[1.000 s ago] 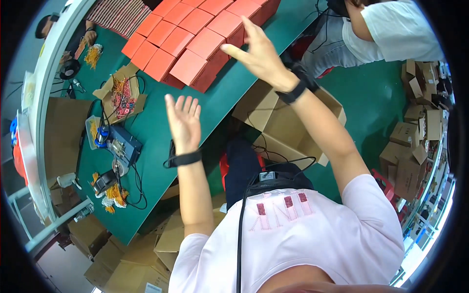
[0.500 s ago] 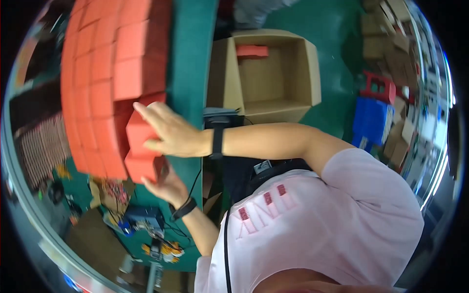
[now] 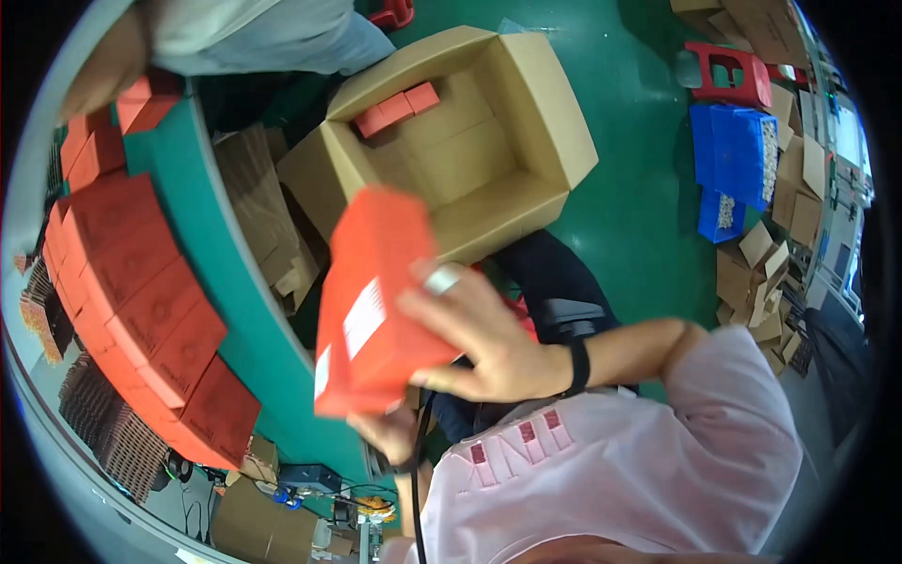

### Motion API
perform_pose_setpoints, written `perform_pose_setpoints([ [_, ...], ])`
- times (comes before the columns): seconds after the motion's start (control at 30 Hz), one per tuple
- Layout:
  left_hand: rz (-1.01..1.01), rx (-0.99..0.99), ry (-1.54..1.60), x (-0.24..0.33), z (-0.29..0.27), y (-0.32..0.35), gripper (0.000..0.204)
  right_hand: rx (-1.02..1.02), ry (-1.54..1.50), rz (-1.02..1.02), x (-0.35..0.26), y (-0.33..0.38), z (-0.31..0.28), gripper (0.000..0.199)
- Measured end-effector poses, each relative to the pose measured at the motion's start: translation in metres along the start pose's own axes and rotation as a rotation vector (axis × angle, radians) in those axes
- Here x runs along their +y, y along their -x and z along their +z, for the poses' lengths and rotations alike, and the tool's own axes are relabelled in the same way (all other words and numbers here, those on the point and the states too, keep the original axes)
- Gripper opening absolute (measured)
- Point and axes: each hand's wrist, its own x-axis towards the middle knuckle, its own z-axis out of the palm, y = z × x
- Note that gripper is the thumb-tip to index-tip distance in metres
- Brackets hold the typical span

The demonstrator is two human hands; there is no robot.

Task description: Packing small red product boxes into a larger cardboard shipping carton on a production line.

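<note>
Red boxes (image 3: 385,310), two by the look of their labels, hung mid-view, gripped between both hands beside the edge of the green table (image 3: 272,367) and in front of the open carton (image 3: 554,122). Blur smeared their far end, and I could not make out the seam between them. The right hand (image 3: 489,343) lay spread along their right side; the left hand (image 3: 387,435) cupped the near end from below, most of its fingers hidden from me.

The load covered the carton's near-left corner. Much of the carton's bottom showed beside a short row of packed boxes (image 3: 390,113) along its left wall. Green floor (image 3: 639,216) stretched rightward to the blue bins (image 3: 738,155) and a red stool (image 3: 756,75).

On my left, stacked boxes (image 3: 155,315) took up the tabletop back from its edge. Flattened cardboard (image 3: 254,207) lay between table and carton. A co-worker's leg (image 3: 282,38), cut off above, came near the carton's upper-left side, and a black cable (image 3: 419,508) hung by the left wrist.
</note>
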Motion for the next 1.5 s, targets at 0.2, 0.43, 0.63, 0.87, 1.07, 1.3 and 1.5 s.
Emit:
perform_pose_setpoints([
  [0.2, -0.300, -0.465, 0.308, -0.218, 0.180, -0.204, 0.052, 0.548, 0.357, 0.202, 0.247, -0.032, -0.055, 0.069],
  [0.43, -0.318, -0.472, 0.246, -0.365, 0.270, -0.390, 0.052, 0.663, 0.374, 0.116, 0.489, -0.140, -0.041, 0.063],
  [0.63, -0.136, -0.207, 0.049, -0.441, 0.321, -0.408, 0.052, 0.734, -0.176, 0.415, 0.608, -0.171, -0.058, 0.057],
  [0.87, -0.282, 0.288, -0.015, -0.489, 0.353, -0.396, 0.042, 0.735, -0.459, 0.744, 0.706, -0.185, -0.044, 0.054],
  [1.07, -0.493, -0.055, 0.646, -0.515, 0.337, -0.444, 0.024, 0.618, -1.212, 0.479, 0.732, -0.180, -0.025, 0.058],
  [1.3, -0.524, -0.245, 0.333, -0.455, 0.302, -0.419, 0.031, 0.628, -1.225, 1.090, 0.560, -0.169, -0.031, 0.068],
  [1.5, -0.475, -0.489, 0.590, -0.180, 0.215, -0.188, 0.052, -0.051, -1.077, 0.936, 0.169, -0.072, -0.079, 0.062],
])
